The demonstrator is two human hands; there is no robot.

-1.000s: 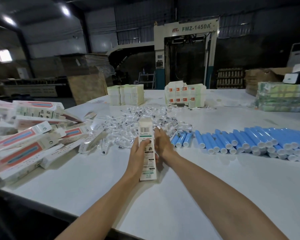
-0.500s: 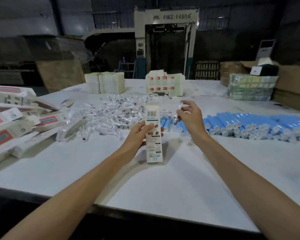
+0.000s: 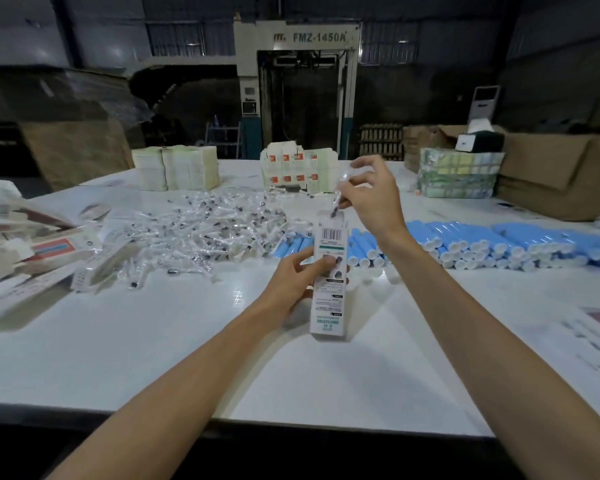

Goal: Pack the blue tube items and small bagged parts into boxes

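White tabletop (image 3: 153,341) fills most of what I see from the head camera, and behind it a dim hall holds a big pale machine (image 3: 297,38) marked FMZ-1450A.

Near the middle, the left hand (image 3: 291,278) grips a narrow white box (image 3: 328,282), thumb on the printed front and fingers curled round the back. The box stands upright with its barcode end up and its top open. I cannot tell whether its lower end rests on the table or hangs just above it.

Directly above that opening, the right hand (image 3: 368,195) pinches a small clear bagged part (image 3: 338,194) between thumb and fingertips. The bag hangs down, and its dark lower end sits right at the mouth of the box.

Behind the box and to the left, a loose heap of bagged parts (image 3: 205,233) spreads across the table. To the right, behind the right forearm, the blue tubes (image 3: 482,240) lie side by side in a long row, white caps facing me.

At the left edge I see a pile of filled boxes (image 3: 32,251) with red and blue panels. Along the far side of the table stand two stacks of flat cartons (image 3: 177,168), another block with red squares (image 3: 295,164), and a wrapped greenish bundle (image 3: 458,174). Brown cardboard (image 3: 551,174) leans at the far right.
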